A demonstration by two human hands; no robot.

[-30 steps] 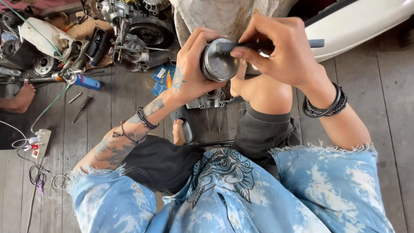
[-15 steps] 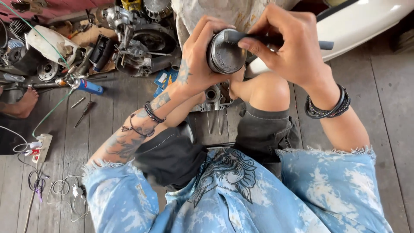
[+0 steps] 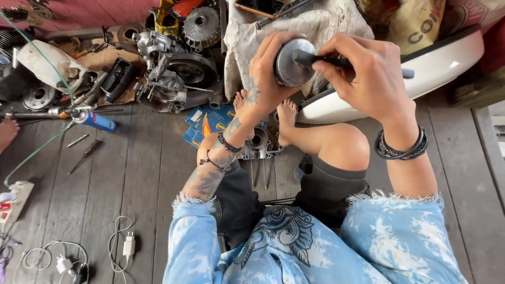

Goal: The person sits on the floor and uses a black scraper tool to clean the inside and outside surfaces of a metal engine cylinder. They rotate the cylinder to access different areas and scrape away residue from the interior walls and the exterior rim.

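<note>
Piston held up over our knees, tool on its crown

Our left hand (image 3: 265, 79) is wrapped around the grey metal piston (image 3: 291, 63); our right hand (image 3: 368, 73) is pinched on a dark flat tool (image 3: 321, 60) touching its top. It looks rigid, weighty, probably greasy, best gripped round the skirt. The skirt is hidden and the tool's tip unclear.

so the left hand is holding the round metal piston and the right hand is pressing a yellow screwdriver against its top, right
Not quite. The left hand does hold the round metal piston, but the right hand presses a dark, flat-handled tool against its top, not a yellow screwdriver. The head view shows this.
</note>
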